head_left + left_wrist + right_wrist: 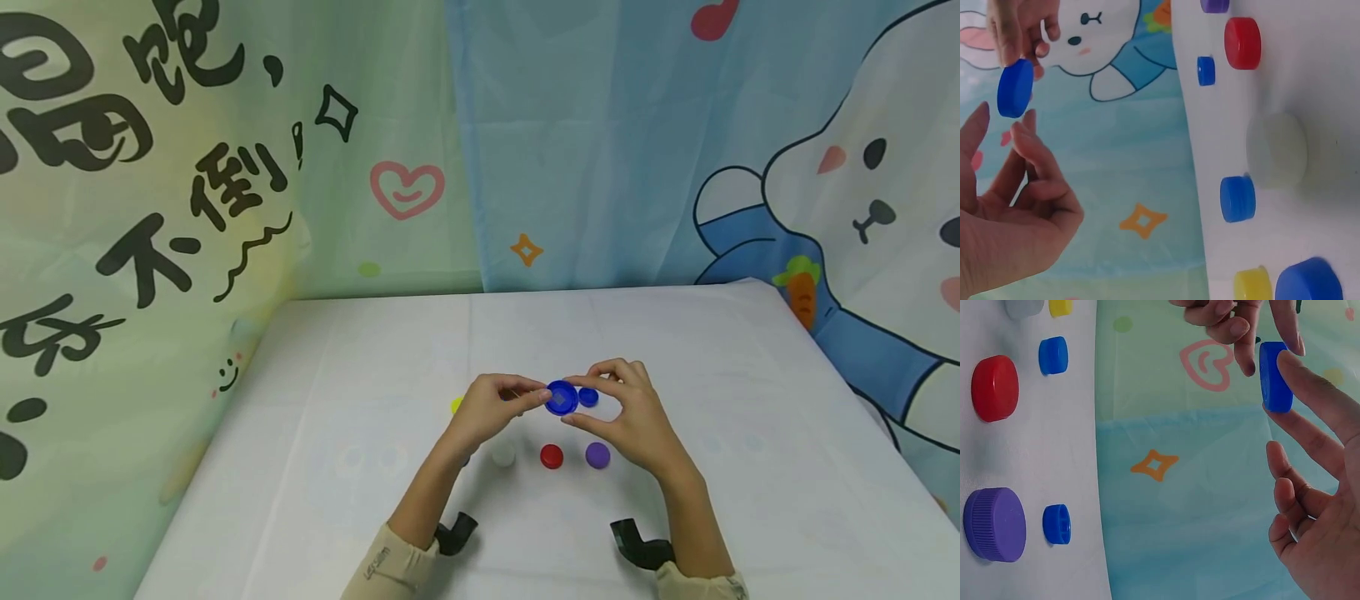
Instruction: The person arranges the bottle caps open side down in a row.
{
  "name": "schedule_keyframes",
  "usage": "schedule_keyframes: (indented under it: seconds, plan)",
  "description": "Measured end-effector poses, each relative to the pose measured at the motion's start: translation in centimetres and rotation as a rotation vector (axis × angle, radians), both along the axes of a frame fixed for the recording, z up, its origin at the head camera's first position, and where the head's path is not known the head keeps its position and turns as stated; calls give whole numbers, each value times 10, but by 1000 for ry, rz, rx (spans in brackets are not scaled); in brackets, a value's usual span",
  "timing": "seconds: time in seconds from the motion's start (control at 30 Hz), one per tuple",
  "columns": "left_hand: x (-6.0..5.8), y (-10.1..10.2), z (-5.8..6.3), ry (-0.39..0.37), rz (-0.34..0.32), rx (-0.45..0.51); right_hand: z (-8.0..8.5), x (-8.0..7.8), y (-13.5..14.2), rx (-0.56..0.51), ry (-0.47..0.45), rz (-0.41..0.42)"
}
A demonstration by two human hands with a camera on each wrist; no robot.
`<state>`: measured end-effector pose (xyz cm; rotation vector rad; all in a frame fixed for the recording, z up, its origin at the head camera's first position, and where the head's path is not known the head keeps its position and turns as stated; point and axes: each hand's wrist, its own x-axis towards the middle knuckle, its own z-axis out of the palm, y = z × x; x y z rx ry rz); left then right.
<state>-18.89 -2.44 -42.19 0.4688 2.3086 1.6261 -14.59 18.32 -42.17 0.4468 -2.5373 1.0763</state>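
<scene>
A round blue bottle cap [561, 398] is up between the two hands in the head view. My right hand [633, 417] pinches it by its edge between thumb and index finger, other fingers bent loosely. My left hand [495, 404] is at the cap's left side, thumb and fingers apart. In the left wrist view a small gap shows between the left fingertips [1030, 119] and the held cap [1015, 89]. The right wrist view shows the cap [1275, 378] side on, with the left fingers close above it.
On the white tablecloth [750, 500] lie a red cap [551, 457], a purple cap [597, 455], a whitish cap [503, 453] and a small blue cap [588, 397]. A yellow cap [1252, 284] and more blue caps [1237, 198] stand on the left. A printed curtain [585, 150] hangs behind.
</scene>
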Motion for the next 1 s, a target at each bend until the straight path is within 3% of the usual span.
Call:
schedule_keyframes:
  seconds: [0.07,0.17,0.47,0.6,0.73,1.0]
  plan:
    - [-1,1,-2,-69,-6,9,0,1,0,0,0,1]
    - [-2,3,-4,-110,-13,20,1,1,0,-1,-1,3]
    - [-1,6,-6,-92,5,27,-3,1,0,-2,-13,2]
    - [-1,5,-6,-64,26,3,-4,0,0,-16,-65,-5]
    - [-1,4,-6,72,42,-34,-5,0,0,-37,-192,-23]
    - [-1,3,-6,541,-6,-33,-7,-1,1,-218,-444,19]
